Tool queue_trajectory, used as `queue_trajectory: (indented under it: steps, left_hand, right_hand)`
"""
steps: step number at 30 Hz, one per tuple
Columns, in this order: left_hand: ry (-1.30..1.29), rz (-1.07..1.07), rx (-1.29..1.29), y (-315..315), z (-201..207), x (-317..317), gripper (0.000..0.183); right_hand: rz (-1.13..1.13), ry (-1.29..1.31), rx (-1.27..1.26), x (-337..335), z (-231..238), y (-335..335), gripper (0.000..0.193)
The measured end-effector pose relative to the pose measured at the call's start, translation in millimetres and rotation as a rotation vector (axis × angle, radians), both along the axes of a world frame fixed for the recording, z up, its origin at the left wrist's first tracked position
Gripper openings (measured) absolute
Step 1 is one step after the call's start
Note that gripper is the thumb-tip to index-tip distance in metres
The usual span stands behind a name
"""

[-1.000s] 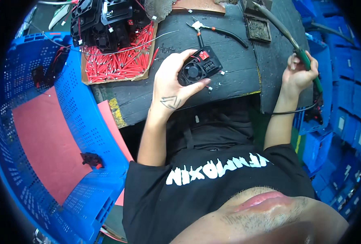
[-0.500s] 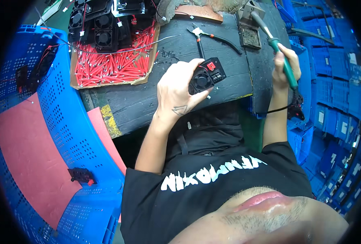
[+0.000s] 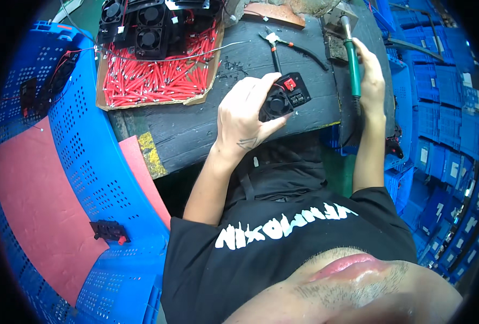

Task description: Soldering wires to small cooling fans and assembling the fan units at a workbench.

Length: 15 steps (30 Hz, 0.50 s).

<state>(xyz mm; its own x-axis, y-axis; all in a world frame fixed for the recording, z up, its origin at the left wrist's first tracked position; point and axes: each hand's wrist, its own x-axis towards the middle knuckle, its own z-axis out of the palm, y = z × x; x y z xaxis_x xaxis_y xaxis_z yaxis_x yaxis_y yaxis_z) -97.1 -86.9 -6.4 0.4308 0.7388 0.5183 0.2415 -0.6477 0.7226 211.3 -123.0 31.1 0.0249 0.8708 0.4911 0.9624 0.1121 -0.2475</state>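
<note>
head: left grip [image 3: 245,109] holds fan panel [image 3: 286,98] near pliers [image 3: 272,39]; right grip [image 3: 373,83], by iron [image 3: 354,70], unclear.

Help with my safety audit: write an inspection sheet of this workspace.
Surface: scuffed dark workbench, yellow paint at its edge.
Work items: black fan module with red connector; green-handled soldering iron, shaft at a metal stand.
Clutter: cutting pliers; cardboard tray of red tubular parts, black fan assemblies piled on top.
Hands: left hand grips the fan module; right hand at the iron's handle, grip unclear.
Cables: thin grey wire over the tray; iron's cord below its handle.
Surroundings: blue crate with pink sheet, left; stacked blue crates, right.
</note>
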Motion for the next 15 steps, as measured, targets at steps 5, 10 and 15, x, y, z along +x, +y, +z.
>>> queue_trajectory:
  steps: [5, 10, 15]
  left_hand:
    - [0.055, 0.080, -0.049, -5, 14, -11, 0.066]
    - [0.586, 0.099, -0.084, -14, 33, -42, 0.066]
    - [0.552, 0.076, 0.031, -15, 28, -51, 0.062]
  right_hand:
    - [-0.147, -0.048, 0.077, 6, 21, -35, 0.053]
    - [0.113, -0.154, -0.032, -79, 59, -27, 0.034]
    - [0.031, -0.543, -0.099, -114, 24, 16, 0.036]
